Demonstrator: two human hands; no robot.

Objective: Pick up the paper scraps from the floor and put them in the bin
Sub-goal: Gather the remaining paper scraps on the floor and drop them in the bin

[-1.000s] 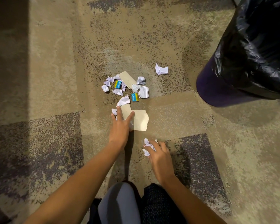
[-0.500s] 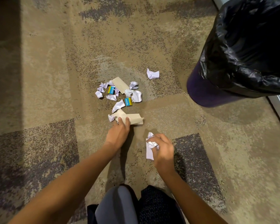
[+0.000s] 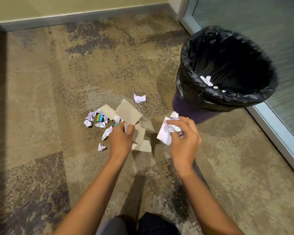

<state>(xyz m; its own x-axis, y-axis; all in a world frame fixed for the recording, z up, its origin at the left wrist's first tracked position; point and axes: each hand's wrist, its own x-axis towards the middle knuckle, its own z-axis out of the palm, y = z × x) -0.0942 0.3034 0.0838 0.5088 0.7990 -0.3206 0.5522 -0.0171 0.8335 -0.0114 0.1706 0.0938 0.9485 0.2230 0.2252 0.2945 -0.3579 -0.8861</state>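
My left hand (image 3: 120,141) grips several tan paper pieces (image 3: 131,114), lifted off the carpet. My right hand (image 3: 183,138) holds crumpled white paper (image 3: 166,133) up in the air, left of the bin. The bin (image 3: 227,100) is dark, lined with a black bag, and stands at the right; white scraps (image 3: 206,80) lie inside it. A cluster of white crumpled scraps (image 3: 89,118) with a blue-yellow piece (image 3: 100,118) lies on the floor left of my left hand. Single white scraps lie at the far side (image 3: 139,98) and near my left wrist (image 3: 101,147).
The floor is patterned beige and grey carpet (image 3: 41,99). A wall with a grey skirting board (image 3: 75,16) runs along the back. A glass panel with a pale frame (image 3: 270,122) stands right of the bin. My knees (image 3: 136,224) show at the bottom.
Both hands have risen off the carpet with their paper: the left lifted the tan pieces, the right lifted the white crumpled paper. The view has tilted up, showing the bin's inside and the wall.
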